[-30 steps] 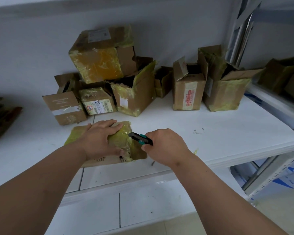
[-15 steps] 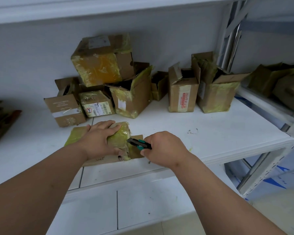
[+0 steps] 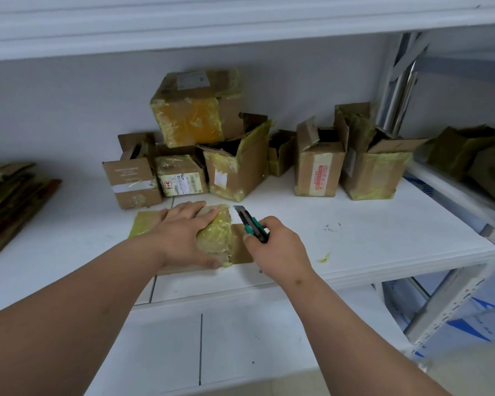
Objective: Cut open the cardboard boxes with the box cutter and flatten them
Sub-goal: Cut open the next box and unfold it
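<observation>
Box cutter (image 3: 251,224) now off carton (image 3: 216,238).

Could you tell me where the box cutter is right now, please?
In the head view it is centre frame: the right hand grips the box cutter, blade out, just right of the flattened box.

box cutter (image 3: 251,223) lifted off box (image 3: 217,238), blade up

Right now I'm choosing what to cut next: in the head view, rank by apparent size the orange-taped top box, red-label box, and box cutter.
1. orange-taped top box
2. red-label box, similar in size; rank unsure
3. box cutter, clearly smallest
</observation>
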Motion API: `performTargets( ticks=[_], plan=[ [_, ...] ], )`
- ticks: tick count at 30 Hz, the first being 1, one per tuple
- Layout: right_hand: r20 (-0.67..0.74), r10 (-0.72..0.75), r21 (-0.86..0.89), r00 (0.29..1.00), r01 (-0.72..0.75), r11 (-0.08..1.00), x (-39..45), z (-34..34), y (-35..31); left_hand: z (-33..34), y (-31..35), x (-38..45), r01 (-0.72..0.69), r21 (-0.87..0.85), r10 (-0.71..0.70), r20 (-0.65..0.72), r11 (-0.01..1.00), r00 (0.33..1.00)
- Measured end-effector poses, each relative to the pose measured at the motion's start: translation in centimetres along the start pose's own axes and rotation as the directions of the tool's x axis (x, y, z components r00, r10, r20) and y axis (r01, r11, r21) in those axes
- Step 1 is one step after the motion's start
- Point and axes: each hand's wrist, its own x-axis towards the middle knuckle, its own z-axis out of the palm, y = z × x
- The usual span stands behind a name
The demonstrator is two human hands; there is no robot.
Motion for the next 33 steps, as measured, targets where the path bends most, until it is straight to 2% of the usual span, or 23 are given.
performTargets(
  ticks=[3,5,7,10,14,17,19,22,26,31,33],
  plan=[
    [0.077,0.010,0.011,0.997,-0.011,1.000,-0.2,0.9,-0.8,-1.2,-0.6,-0.7,0.029,-0.043,-0.026,0.076,0.999,0.997],
    [0.112,0.016,0.001,0.994,-0.017,1.000,-0.4,1.6,-0.7,-1.8,-1.6,-1.3,0.065,-0.068,-0.060,0.075,0.996,0.995],
    [0.113,0.019,-0.015,0.993,-0.017,1.000,-0.6,2.3,-0.5,-1.9,-2.7,-1.9,0.097,-0.072,-0.095,0.028,0.993,0.995],
    [0.076,0.027,0.009,0.997,-0.028,1.000,-0.5,3.0,-0.3,-1.3,-3.4,-2.5,0.153,0.038,-0.150,-0.062,0.988,0.987],
    [0.062,0.027,0.066,0.998,-0.031,0.997,0.0,3.3,-0.7,-0.6,-3.8,-2.7,0.211,-0.023,-0.212,-0.113,0.977,0.971],
    [0.106,0.081,0.135,0.991,-0.095,0.986,0.2,3.2,-1.3,-0.4,-3.8,-2.7,0.310,-0.019,-0.302,-0.288,0.951,0.909],
    [0.144,0.096,0.165,0.985,-0.119,0.979,0.2,3.2,-1.8,-0.2,-3.5,-2.7,0.368,0.002,-0.345,-0.339,0.930,0.875],
    [0.156,0.099,0.181,0.983,-0.127,0.975,0.2,3.8,-2.2,-0.1,-3.7,-2.5,0.361,0.051,-0.330,-0.307,0.931,0.893],
    [0.133,0.164,0.229,0.977,-0.192,0.954,0.3,4.4,-2.5,-0.6,-4.8,-2.4,0.316,0.021,-0.305,-0.207,0.948,0.930],
    [0.139,0.205,0.311,0.969,-0.239,0.920,0.3,4.6,-2.7,-1.9,-6.3,-1.8,0.206,-0.138,-0.217,-0.071,0.969,0.974],
    [0.120,0.205,0.369,0.971,-0.235,0.899,0.4,4.4,-2.8,-1.9,-6.5,-1.5,0.181,-0.205,-0.199,-0.069,0.962,0.978]
  ],
)
